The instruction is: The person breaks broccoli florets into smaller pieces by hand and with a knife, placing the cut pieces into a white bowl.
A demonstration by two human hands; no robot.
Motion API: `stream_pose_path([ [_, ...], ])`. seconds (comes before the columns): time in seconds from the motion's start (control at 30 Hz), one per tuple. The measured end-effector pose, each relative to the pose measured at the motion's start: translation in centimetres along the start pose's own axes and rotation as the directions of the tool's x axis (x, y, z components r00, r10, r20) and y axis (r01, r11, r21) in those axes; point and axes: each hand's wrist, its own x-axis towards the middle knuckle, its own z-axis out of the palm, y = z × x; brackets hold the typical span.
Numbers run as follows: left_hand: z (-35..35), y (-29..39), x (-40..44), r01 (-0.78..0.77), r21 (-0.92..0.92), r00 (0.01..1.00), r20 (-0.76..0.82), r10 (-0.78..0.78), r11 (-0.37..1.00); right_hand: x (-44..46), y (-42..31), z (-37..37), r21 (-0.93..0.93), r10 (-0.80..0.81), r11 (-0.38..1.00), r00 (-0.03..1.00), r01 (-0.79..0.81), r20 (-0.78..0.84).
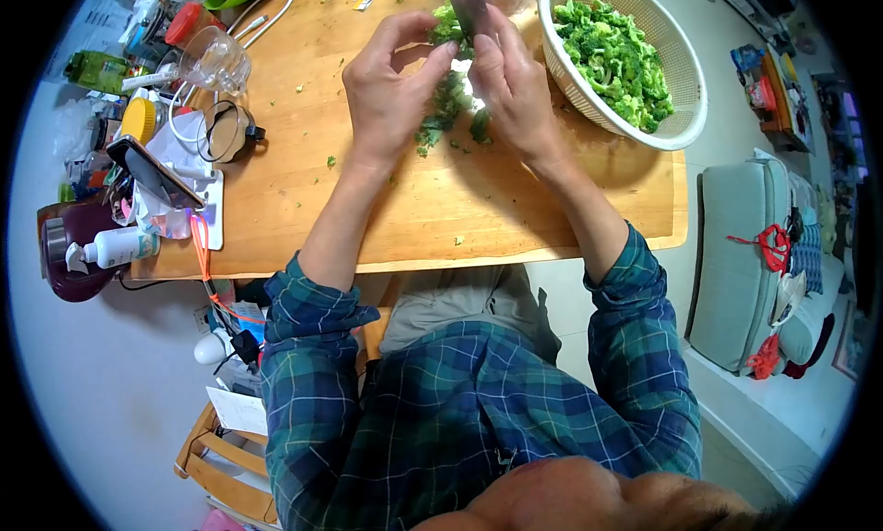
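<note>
Near the far side of the wooden table, my left hand (394,85) is closed on a piece of broccoli (448,25), thumb and fingers around it. My right hand (517,91) grips a knife whose dark, broad blade (466,5) points up and away, beside the broccoli; its handle is hidden in my fingers. Below both hands lie green leaves and trimmings (448,103). To the right of my right hand, a cream colander (685,117) holds many cut broccoli florets (614,62).
Small green scraps dot the wooden table (294,200). Along its left edge crowd a glass (216,62), a phone on a stand (154,172), a pump bottle (120,247), cables and jars. A pale green sofa (743,255) stands off to the right.
</note>
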Motion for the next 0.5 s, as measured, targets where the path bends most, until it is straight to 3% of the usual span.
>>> stream_pose_path([
  [0.13,0.4,0.2,-0.2,0.011,-0.005,0.999,-0.036,-0.011,1.000,-0.1,0.2,0.4,-0.108,-0.027,0.994,0.998,0.022,-0.048],
  [0.37,0.6,0.8,0.0,-0.006,-0.039,0.998,-0.068,0.003,0.999,0.3,-0.2,0.2,-0.019,0.040,0.999,0.997,-0.041,-0.067],
  [0.43,0.1,0.4,0.4,0.031,-0.290,0.998,-0.045,-0.046,0.956,0.5,0.3,0.1,0.046,0.024,0.999,0.995,-0.020,-0.094],
  [0.5,-0.7,0.7,0.9,0.067,-0.358,0.995,-0.042,-0.087,0.931,0.6,0.7,-0.5,0.044,0.017,0.999,0.995,-0.013,-0.095],
])
